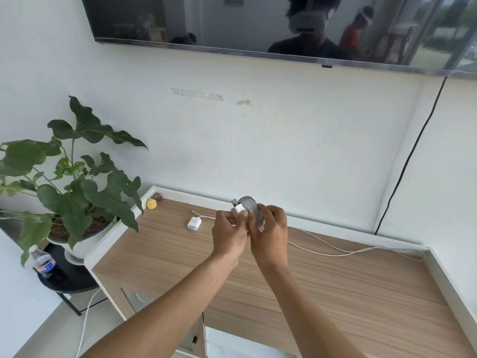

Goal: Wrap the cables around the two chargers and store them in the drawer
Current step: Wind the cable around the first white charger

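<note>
Centre of frame, above the table: both hands are raised and meet on one charger, a white block with a grey cable wound around it in tight turns.

Left hand: grip clamped on the charger's white body, thumb pressed flat on its near face.

Right hand: grip closed over the coil from the right, fingers curled on the wound cable. The charger is held clear of the table, near the back rail.

Second charger: small and white, lying on the wooden top just left of the left hand, apart from it. A thin white cable trails loose from behind the hands towards the right edge of the frame. Where it starts is hidden by the hands, so I cannot tell which charger it belongs to. A short white cable end lies just behind the second charger.

Back left corner of the table: a small yellow object, with something brown just behind it.

Left of frame: a leafy plant in a white pot on a low black stand, with a plastic bottle beside it.

Top of frame: a dark television on the wall, reflecting a person in a headset. A black cord runs down the wall at right. A strip of tape sticks to the wall at upper centre.
</note>
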Demonstrator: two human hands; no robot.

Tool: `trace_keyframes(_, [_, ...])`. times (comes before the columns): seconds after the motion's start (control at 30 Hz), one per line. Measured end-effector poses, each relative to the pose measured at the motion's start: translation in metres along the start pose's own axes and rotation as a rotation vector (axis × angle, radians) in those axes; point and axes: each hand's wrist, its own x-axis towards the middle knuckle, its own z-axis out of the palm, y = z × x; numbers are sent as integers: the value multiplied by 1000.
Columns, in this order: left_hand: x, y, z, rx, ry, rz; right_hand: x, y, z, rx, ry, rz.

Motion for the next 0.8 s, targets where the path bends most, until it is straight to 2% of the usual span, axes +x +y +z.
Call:
trace_keyframes(0.27, [-1,-2,-4,21,-15,25,8,4,-4,-95,-87,-79])
trace_keyframes(0.53, [4,-1,-7,25,-61,73,12,4,-3,-54,-107,-94])
trace_keyframes(0.8, [10,-3,-11,-28,-91,22,15,0,-1,81,-174,43])
